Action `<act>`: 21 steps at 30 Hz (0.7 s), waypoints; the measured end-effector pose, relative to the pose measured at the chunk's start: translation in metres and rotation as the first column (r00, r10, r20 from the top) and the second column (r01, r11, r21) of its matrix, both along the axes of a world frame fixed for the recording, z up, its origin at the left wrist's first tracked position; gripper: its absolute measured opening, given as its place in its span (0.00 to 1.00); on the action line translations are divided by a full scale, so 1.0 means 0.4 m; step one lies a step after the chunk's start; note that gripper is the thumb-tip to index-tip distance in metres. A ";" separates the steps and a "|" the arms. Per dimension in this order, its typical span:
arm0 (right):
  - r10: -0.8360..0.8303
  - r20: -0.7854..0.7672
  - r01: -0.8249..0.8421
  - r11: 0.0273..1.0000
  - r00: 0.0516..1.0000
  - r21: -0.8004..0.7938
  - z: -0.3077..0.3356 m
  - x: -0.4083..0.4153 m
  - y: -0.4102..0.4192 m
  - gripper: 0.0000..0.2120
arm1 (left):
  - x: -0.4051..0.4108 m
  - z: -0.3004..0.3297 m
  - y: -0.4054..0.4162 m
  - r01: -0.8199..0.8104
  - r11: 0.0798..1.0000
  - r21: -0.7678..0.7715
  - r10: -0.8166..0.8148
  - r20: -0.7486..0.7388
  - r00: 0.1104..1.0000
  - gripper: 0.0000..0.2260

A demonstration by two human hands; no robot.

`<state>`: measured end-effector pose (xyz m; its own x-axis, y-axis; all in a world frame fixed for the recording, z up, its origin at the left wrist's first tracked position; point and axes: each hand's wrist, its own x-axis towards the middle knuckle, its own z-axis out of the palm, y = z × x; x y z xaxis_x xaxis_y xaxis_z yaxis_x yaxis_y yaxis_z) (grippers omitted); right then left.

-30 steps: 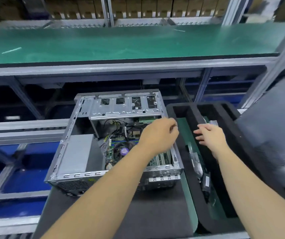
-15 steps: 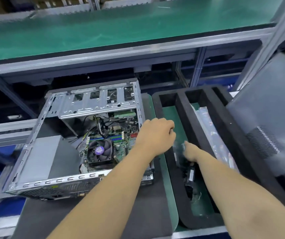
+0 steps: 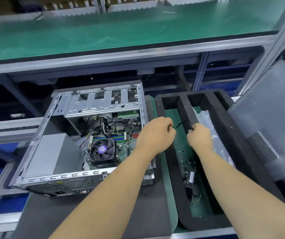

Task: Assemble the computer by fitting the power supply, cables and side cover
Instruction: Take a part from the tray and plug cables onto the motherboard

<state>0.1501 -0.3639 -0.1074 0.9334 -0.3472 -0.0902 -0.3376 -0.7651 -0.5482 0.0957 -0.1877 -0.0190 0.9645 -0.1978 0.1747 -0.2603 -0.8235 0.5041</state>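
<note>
The open computer case [image 3: 86,140] lies on its side on the desk [image 3: 90,213], power supply [image 3: 46,154] seated at its left end. Both hands hover over the black foam tray [image 3: 228,135] beside it. The left hand [image 3: 155,133] curls its fingers, apparently pinching a thin black cable [image 3: 178,125], mostly hidden. The right hand [image 3: 199,138] grips something dark; I cannot tell what. The grey side cover [image 3: 273,121] leans at right, cut off.

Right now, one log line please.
left hand: pinching black cable | right hand: gripping same cable | case: open | side cover: off
</note>
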 end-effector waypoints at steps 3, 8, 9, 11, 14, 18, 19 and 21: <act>-0.059 0.206 0.047 0.997 0.977 0.066 0.101 -0.001 0.003 0.09 | -0.004 0.003 0.011 -0.035 0.979 -0.203 0.035 0.000 0.999 0.09; -0.036 0.542 -0.092 0.974 0.840 0.207 0.260 0.003 0.091 0.11 | -0.017 0.028 0.088 -0.285 0.721 -0.631 0.249 -0.148 0.957 0.07; -0.005 0.576 -0.151 0.963 0.818 0.223 0.286 0.002 0.123 0.11 | -0.020 0.033 0.119 -0.299 0.667 -0.682 0.223 -0.200 0.954 0.05; 0.093 0.630 -0.273 0.942 0.771 0.194 0.319 -0.005 0.193 0.10 | -0.029 0.046 0.177 -0.285 0.608 -0.741 0.145 -0.250 0.957 0.08; 0.231 0.693 -0.438 0.888 0.683 0.136 0.336 -0.035 0.337 0.08 | -0.037 0.079 0.282 -0.338 0.267 -0.902 0.142 -0.310 0.940 0.14; 0.559 0.647 -0.700 0.713 0.518 -0.055 0.290 -0.077 0.485 0.09 | -0.032 0.107 0.447 -0.365 -0.361 -0.858 0.087 -0.420 0.903 0.12; 0.628 0.584 -0.740 0.669 0.514 -0.070 0.270 -0.085 0.509 0.11 | -0.036 0.104 0.486 -0.374 -0.396 -0.839 0.073 -0.435 0.897 0.10; 0.671 0.430 -0.747 0.665 0.605 0.013 0.234 -0.100 0.543 0.14 | -0.046 0.093 0.542 -0.399 -0.381 -0.834 0.070 -0.456 0.887 0.05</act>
